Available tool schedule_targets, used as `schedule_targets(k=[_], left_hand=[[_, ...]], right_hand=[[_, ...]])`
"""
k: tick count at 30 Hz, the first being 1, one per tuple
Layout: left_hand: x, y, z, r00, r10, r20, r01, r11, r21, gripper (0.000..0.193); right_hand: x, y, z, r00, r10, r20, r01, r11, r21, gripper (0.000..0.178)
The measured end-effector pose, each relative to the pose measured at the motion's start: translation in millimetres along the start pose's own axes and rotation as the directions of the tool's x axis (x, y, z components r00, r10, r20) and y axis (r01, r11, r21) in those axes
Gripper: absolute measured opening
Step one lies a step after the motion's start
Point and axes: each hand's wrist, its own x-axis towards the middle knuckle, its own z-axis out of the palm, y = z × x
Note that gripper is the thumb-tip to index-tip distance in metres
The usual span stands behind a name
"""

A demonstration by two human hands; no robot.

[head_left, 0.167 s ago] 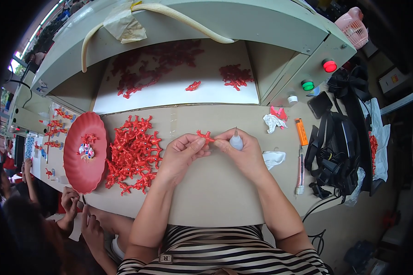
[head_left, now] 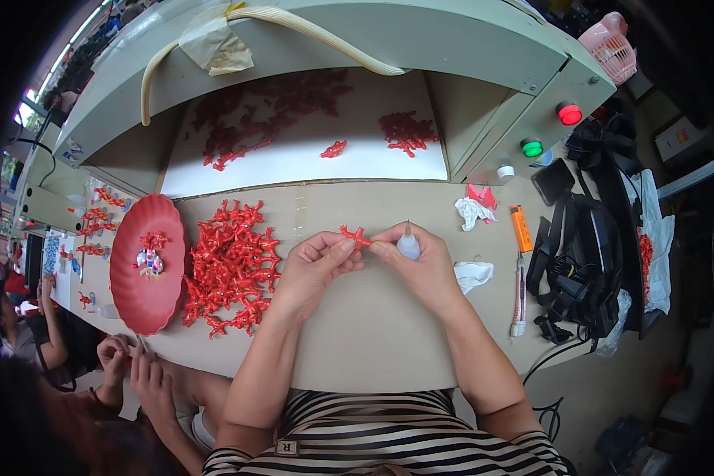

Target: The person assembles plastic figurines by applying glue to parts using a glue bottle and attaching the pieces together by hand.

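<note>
A small red plastic figurine (head_left: pixel 355 236) is held between my two hands over the middle of the table. My left hand (head_left: pixel 313 266) is closed, its thumb and fingers pinching one side of the figurine. From the other side, my right hand (head_left: pixel 427 274) pinches it between thumb and fingertip. That same hand also keeps a small translucent squeeze bottle (head_left: pixel 408 246) with a thin, upward-pointing tip against its fingers. To the left of my hands lies a heap of similar red figurines (head_left: pixel 228 262).
Left of the heap stands a red scalloped tray (head_left: pixel 127 285) with a few pieces. Ahead, a grey machine's chamber (head_left: pixel 309 174) holds more figurines. White cloths (head_left: pixel 474 275), an orange box (head_left: pixel 521 228), a utility knife (head_left: pixel 519 297) and black straps (head_left: pixel 583 262) lie right. A co-worker's hands (head_left: pixel 151 385) are at lower left.
My hands, the figurine and the bottle have not visibly moved. At lower left the co-worker's hands have shifted slightly left and down.
</note>
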Motion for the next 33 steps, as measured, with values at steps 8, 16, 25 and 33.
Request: schedule_targets(k=[8, 16, 25, 33], left_hand=[[0.0, 0.8, 0.3, 1.000, -0.002, -0.002, 0.002, 1.000, 0.007, 0.013], [0.2, 0.2, -1.9, 1.000, 0.003, 0.006, -0.003, 1.000, -0.002, 0.013], [-1.5, -0.6, -0.4, 1.000, 0.008, 0.009, -0.008, 1.000, 0.005, 0.013], [3.2, 0.5, 0.3, 1.000, 0.004, 0.016, -0.004, 1.000, 0.007, 0.013]], right_hand=[[0.6, 1.7, 0.2, 1.000, -0.017, -0.008, 0.017, 1.000, -0.018, 0.012], [0.7, 0.8, 1.2, 1.000, -0.025, -0.011, 0.025, 1.000, -0.011, 0.011], [-1.4, 0.7, 0.5, 1.000, 0.001, -0.004, -0.001, 1.000, -0.005, 0.011], [1.8, 0.9, -1.5, 1.000, -0.009, -0.017, 0.009, 1.000, -0.024, 0.012]])
